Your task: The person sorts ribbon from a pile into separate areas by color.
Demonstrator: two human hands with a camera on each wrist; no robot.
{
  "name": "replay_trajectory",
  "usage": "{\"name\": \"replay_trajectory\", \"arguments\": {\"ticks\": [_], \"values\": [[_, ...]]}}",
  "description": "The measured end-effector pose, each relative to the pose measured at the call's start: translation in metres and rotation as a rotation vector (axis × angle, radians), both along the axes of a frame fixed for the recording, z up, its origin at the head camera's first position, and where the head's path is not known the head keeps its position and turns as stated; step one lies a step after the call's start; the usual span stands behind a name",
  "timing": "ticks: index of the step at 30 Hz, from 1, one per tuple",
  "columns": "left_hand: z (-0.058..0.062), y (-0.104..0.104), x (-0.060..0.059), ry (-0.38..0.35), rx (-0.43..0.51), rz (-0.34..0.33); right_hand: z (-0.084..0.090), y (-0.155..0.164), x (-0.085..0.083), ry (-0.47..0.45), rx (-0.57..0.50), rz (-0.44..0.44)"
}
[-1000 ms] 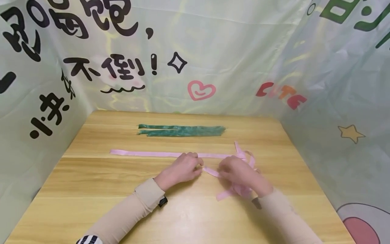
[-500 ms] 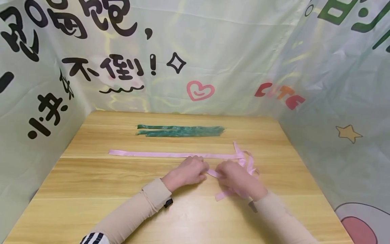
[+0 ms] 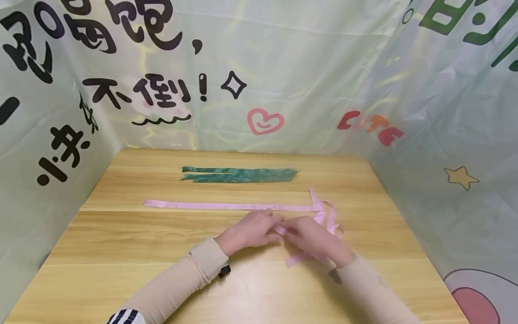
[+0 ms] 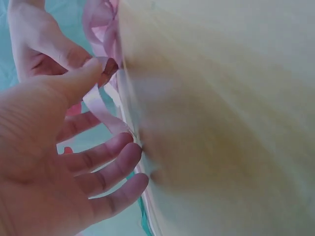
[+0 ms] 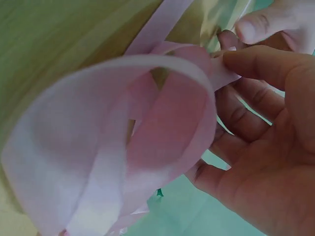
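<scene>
A pink satin ribbon point(image 3: 210, 206) stretches straight across the wooden table, its right end joining a loose tangle of loops. My right hand point(image 3: 313, 234) pinches a short stretch of this ribbon point(image 5: 222, 76) between thumb and fingers, as the right wrist view shows. Close beside it is my left hand point(image 3: 252, 229), its fingers spread and loosely bent. In the left wrist view, the left thumb point(image 4: 81, 81) lies by the right fingertips, and a ribbon length point(image 4: 103, 110) runs down behind the left fingers. Large ribbon loops point(image 5: 162, 123) fill the right wrist view. My right hand hides part of the tangle.
Several dark green strips point(image 3: 243, 174) lie side by side toward the back of the wooden table point(image 3: 121, 243). A printed cloth point(image 3: 315, 72) hangs around the back and both sides.
My left hand has moved right, closing the gap to my right hand, and its fingers have loosened and spread. The right hand has shifted slightly left, still holding the ribbon.
</scene>
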State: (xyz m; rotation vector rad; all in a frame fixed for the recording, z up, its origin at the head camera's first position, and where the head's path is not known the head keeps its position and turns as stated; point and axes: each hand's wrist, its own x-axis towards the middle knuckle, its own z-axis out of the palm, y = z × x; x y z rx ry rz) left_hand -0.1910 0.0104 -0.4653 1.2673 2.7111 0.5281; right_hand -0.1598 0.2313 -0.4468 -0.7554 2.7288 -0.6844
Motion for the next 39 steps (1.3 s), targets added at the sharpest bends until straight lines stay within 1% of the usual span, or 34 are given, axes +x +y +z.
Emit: {"name": "replay_trajectory", "arguments": {"ticks": [3,7,11,15,17,19,22,24,30,33,36,39], "values": [[0.001,-0.001,0.0,-0.057,0.039,-0.003,0.002,-0.001,0.001,0.013,-0.01,0.015],[0.001,-0.003,-0.001,-0.094,0.065,-0.009,0.004,-0.003,0.001,0.011,-0.017,0.021],[-0.001,-0.007,-0.003,-0.078,0.084,0.001,0.004,-0.003,0.001,-0.018,-0.032,0.01],[0.001,-0.017,-0.007,-0.021,0.096,0.023,0.005,-0.001,0.001,-0.031,-0.034,-0.01],[0.002,-0.025,-0.009,0.01,0.101,0.031,0.005,0.001,0.001,-0.016,-0.032,-0.006],[0.005,-0.035,-0.01,0.012,0.108,0.042,0.005,0.003,0.001,0.004,-0.034,0.009],[0.007,-0.051,-0.011,-0.006,0.118,0.068,0.005,0.007,0.001,0.021,-0.037,0.029],[0.01,-0.061,-0.011,-0.028,0.121,0.091,0.004,0.009,0.001,0.023,-0.031,0.027],[0.016,-0.093,-0.011,-0.066,0.138,0.153,0.004,0.013,0.004,-0.016,-0.009,-0.021],[0.017,-0.11,-0.01,-0.089,0.144,0.188,0.005,0.015,0.003,0.012,-0.017,0.0],[0.017,-0.126,-0.008,-0.095,0.145,0.218,0.005,0.017,0.001,0.039,-0.024,0.02],[0.017,-0.139,-0.006,-0.099,0.143,0.247,0.005,0.018,0.0,0.033,-0.022,0.019]]}}
